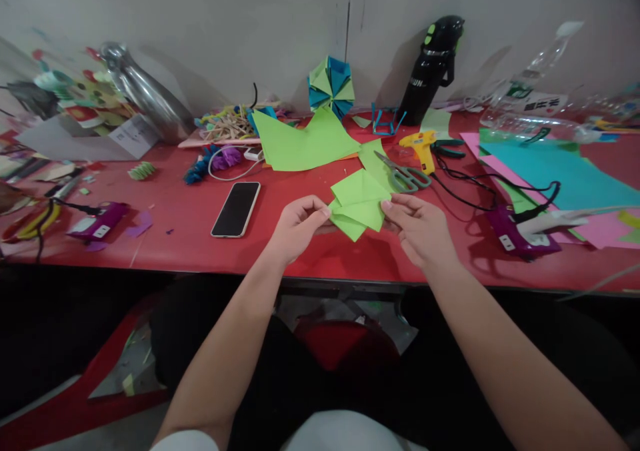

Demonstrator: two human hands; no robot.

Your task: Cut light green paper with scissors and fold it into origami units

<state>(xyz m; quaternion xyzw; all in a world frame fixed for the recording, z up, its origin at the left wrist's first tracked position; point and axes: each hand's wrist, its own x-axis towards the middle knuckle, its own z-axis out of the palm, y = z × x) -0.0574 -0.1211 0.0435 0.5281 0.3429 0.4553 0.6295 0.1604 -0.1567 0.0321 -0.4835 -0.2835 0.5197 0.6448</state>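
Note:
Between my two hands is a folded piece of light green paper with overlapping flaps and pointed corners. My left hand pinches its left edge between thumb and fingers. On the other side, my right hand grips the right edge, thumb on top. Just beyond the folded paper lie grey-handled scissors, partly over another green strip. A large green paper sheet with a cut, uneven outline rests farther back. To the left of my left hand a phone lies with its dark screen up.
A yellow glue gun and its cord lie to the right, near a purple power block. Along the wall stand a black bottle, a blue-green paper ornament and a steel flask. Coloured sheets lie right.

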